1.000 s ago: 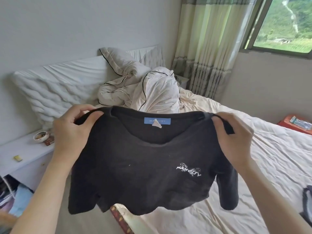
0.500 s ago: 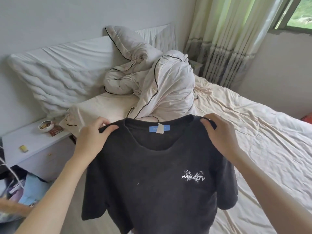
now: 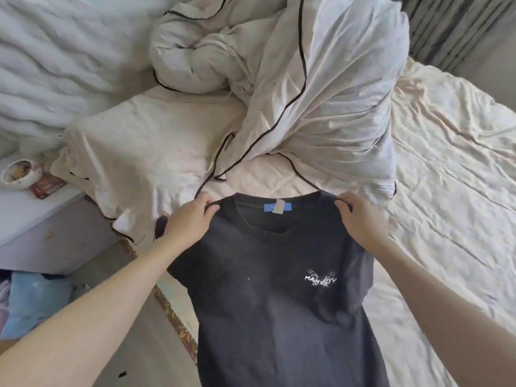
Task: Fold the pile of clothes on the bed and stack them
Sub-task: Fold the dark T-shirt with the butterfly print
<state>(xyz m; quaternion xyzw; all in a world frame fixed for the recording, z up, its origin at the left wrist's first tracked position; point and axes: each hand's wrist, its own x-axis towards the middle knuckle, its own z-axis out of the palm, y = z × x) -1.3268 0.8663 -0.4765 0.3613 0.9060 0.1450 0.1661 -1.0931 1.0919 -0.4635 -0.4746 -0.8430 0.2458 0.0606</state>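
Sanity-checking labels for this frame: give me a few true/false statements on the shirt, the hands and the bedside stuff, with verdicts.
1. Each hand pinches one shoulder of the black T-shirt. True: left hand, right hand.
2. The shirt's neck label is red. False: the label is blue with a pale tag over it.
3. The shirt's white logo faces the camera. True: logo.
4. The crumpled duvet lies nearer the camera than the shirt. False: it lies beyond the collar.
5. The bowl sits on the bed. False: it sits on the bedside cabinet.
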